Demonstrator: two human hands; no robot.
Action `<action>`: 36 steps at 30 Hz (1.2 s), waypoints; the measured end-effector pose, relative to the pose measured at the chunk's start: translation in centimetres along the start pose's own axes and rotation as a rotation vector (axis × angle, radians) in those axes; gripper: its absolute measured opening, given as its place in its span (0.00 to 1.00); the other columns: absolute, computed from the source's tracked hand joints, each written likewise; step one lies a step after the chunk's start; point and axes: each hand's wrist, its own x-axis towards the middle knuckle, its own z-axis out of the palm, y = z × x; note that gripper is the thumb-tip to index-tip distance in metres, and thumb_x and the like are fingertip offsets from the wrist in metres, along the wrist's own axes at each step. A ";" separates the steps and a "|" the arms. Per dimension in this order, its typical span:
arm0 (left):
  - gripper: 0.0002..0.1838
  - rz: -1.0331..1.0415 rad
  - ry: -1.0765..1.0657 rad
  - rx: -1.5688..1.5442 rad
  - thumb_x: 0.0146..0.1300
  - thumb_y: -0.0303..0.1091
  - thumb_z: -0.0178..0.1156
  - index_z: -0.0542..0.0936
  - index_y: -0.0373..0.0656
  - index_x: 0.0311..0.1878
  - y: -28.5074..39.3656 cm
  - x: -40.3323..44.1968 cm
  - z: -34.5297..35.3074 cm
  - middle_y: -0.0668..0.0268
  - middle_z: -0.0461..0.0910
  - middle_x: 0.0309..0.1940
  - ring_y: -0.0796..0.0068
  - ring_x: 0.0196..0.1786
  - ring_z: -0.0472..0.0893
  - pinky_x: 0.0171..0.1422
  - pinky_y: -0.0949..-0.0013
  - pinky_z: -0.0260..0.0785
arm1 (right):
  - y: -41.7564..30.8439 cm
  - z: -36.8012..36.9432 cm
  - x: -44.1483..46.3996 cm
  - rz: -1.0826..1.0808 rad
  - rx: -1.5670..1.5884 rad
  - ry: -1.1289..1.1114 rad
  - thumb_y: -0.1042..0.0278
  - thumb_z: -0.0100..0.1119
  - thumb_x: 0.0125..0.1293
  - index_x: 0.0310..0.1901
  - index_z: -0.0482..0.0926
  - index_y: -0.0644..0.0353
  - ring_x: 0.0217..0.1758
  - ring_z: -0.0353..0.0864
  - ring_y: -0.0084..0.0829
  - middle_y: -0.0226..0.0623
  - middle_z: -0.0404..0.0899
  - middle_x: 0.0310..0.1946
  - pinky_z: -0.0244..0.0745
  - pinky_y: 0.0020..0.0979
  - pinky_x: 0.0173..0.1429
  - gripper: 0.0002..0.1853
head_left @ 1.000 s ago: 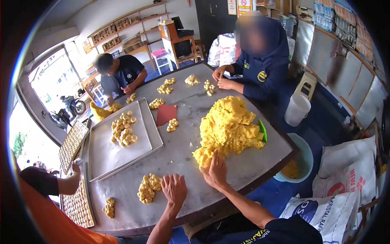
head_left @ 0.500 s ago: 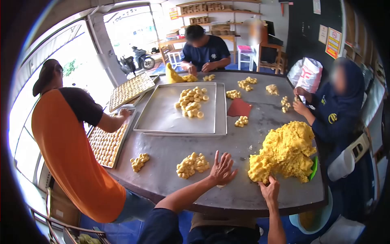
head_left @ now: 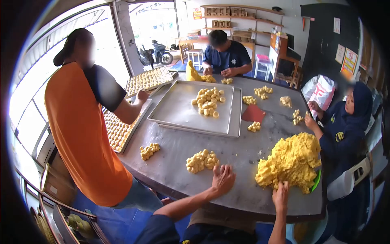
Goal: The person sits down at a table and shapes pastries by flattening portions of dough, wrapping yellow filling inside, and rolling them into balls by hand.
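Note:
My left hand (head_left: 223,179) rests palm down on the metal table, its fingers curled, just right of a pile of small dough balls (head_left: 202,161). Whether anything lies under it is hidden. At the near edge of a big yellow dough mound (head_left: 290,160), my right hand (head_left: 280,196) has its fingers bent together against the dough. A green scraper (head_left: 316,181) sticks out from under the mound's right side. Farther left lies a smaller cluster of balls (head_left: 150,151).
A metal tray (head_left: 170,109) holds round pieces. Filled trays (head_left: 118,132) stand at the left by a person in orange (head_left: 83,134). Two other people sit at the far side (head_left: 227,57) and right side (head_left: 345,122). A red sheet (head_left: 253,113) lies mid-table.
The view has swung left. My left hand's spread fingers have curled down onto the table. My right hand's fingers have drawn together at the mound's lower edge.

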 end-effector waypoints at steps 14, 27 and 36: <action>0.09 -0.441 0.073 -0.722 0.72 0.35 0.57 0.78 0.42 0.49 0.6 -4.2 -1.8 0.60 0.81 0.43 0.58 0.50 0.78 0.58 0.56 0.67 | -1.2 3.4 -1.0 -0.026 0.062 0.256 0.77 0.64 0.60 0.54 0.84 0.65 0.55 0.76 0.55 0.54 0.79 0.51 0.73 0.47 0.60 0.18; 0.12 -0.785 0.040 -1.055 0.71 0.37 0.65 0.85 0.38 0.48 -0.7 -5.0 -3.6 0.65 0.87 0.35 0.83 0.37 0.82 0.45 0.74 0.76 | 0.4 2.7 -2.0 -0.043 -0.081 0.166 0.82 0.54 0.67 0.69 0.65 0.74 0.69 0.66 0.61 0.62 0.66 0.67 0.63 0.49 0.73 0.28; 0.11 -0.759 0.046 -1.239 0.72 0.34 0.64 0.83 0.36 0.49 -1.1 -5.2 -2.4 0.69 0.86 0.38 0.84 0.41 0.82 0.47 0.77 0.75 | 0.1 0.8 -0.9 0.033 0.153 0.158 0.80 0.62 0.62 0.51 0.84 0.66 0.47 0.78 0.54 0.51 0.80 0.44 0.73 0.45 0.54 0.16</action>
